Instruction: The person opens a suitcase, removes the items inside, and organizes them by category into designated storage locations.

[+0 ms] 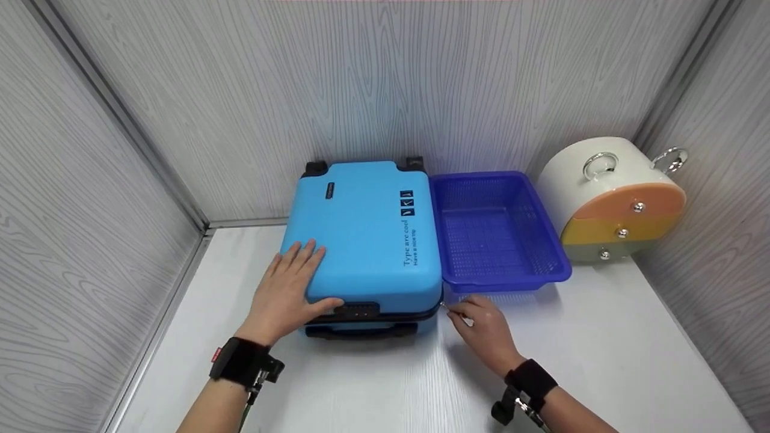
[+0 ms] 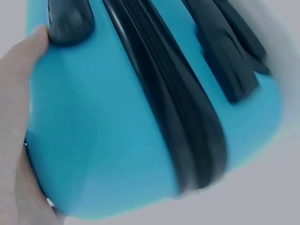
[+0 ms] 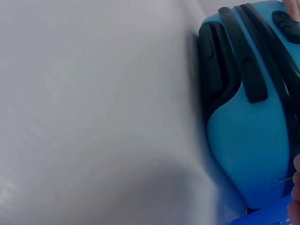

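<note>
A light blue hard-shell suitcase [image 1: 361, 234] lies flat on the white table, its carry handle [image 1: 370, 331] toward me. My left hand [image 1: 284, 296] rests spread on the lid's front left part, the thumb by the black combination lock [image 1: 359, 310]. At the front right corner my right hand [image 1: 486, 331] pinches a small metal zipper pull [image 1: 444, 305] on the dark seam. In the left wrist view the zipper band [image 2: 171, 108] runs round the suitcase side. Only fingertips [image 3: 296, 197] of the right hand show in the right wrist view.
A blue plastic basket [image 1: 544, 240] stands against the suitcase's right side. Farther right is a round-topped white cabinet [image 1: 571, 162] with orange, yellow and green drawers and ring handles. Grey wood-grain panels [image 1: 361, 78] enclose the table [image 1: 373, 391] at the back and sides.
</note>
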The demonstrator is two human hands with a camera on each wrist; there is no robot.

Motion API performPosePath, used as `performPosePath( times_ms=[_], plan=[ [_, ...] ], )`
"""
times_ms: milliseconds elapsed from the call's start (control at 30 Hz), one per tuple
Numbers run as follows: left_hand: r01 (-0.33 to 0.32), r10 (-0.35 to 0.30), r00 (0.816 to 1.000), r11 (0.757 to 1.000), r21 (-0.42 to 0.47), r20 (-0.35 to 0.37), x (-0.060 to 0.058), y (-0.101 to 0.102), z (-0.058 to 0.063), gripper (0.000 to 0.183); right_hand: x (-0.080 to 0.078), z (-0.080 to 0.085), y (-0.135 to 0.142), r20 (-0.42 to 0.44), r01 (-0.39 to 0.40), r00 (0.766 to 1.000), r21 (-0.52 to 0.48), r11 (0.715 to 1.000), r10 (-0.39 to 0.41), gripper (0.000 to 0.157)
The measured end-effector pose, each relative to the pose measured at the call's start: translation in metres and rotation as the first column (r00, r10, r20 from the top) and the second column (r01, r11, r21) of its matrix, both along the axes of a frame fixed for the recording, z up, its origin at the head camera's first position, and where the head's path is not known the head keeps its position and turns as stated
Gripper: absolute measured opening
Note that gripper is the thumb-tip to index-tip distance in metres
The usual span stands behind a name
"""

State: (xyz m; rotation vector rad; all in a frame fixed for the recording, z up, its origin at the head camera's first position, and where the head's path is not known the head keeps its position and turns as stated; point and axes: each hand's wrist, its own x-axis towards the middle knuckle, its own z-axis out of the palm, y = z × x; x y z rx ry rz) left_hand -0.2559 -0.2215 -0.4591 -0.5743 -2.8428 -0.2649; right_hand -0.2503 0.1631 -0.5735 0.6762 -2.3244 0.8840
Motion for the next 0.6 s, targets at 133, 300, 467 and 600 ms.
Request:
performPosePath(
  times_ms=[133,300,467,600],
  plan=[
    [-0.009,0.009,1.0,0.998,0.057,0.006,0.001,-0.009,-0.004,0.104,0.005,0.002,-0.004,0.062,-0.004,0.998,-0.049,0.999,0.007,0.018],
    [-0.001,0.003,1.0,0.998,0.069,-0.025,0.002,-0.008,-0.004,0.103,0.017,0.003,-0.015,0.024,-0.041,0.999,-0.021,0.999,0.042,0.02],
    [-0.016,0.017,1.0,0.998,0.053,-0.012,0.003,-0.008,-0.004,0.103,0.026,0.002,-0.04,-0.058,-0.103,0.993,0.035,0.994,0.105,0.023],
    [-0.012,0.013,1.0,0.999,0.049,-0.01,0.002,-0.009,-0.006,0.103,0.029,0.0,-0.065,-0.039,-0.139,0.989,0.034,0.99,0.14,0.024]
  ],
)
